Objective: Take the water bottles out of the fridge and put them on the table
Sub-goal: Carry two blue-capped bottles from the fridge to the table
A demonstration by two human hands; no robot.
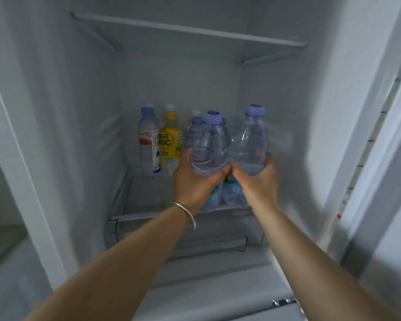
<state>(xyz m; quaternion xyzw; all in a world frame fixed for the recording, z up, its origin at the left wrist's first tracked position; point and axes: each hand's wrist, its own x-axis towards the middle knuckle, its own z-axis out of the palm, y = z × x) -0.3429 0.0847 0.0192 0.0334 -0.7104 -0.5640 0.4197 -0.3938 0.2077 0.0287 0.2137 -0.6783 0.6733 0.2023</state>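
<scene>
I look into the open fridge (56, 112). My left hand (195, 181), with a silver bracelet on the wrist, is shut on a clear water bottle with a blue cap (206, 144). My right hand (257, 184) is shut on a second such water bottle (249, 144). Both bottles are held upright and side by side above the glass shelf (144, 214). Behind and below them more blue-capped water bottles (233, 193) stand on the shelf, partly hidden by my hands.
At the shelf's left stand a clear bottle with a red and white label (148, 144) and a yellow drink bottle (170, 140). An upper shelf (195, 31) crosses above. The fridge door edge (380, 135) rises on the right. A drawer (183, 239) sits below the shelf.
</scene>
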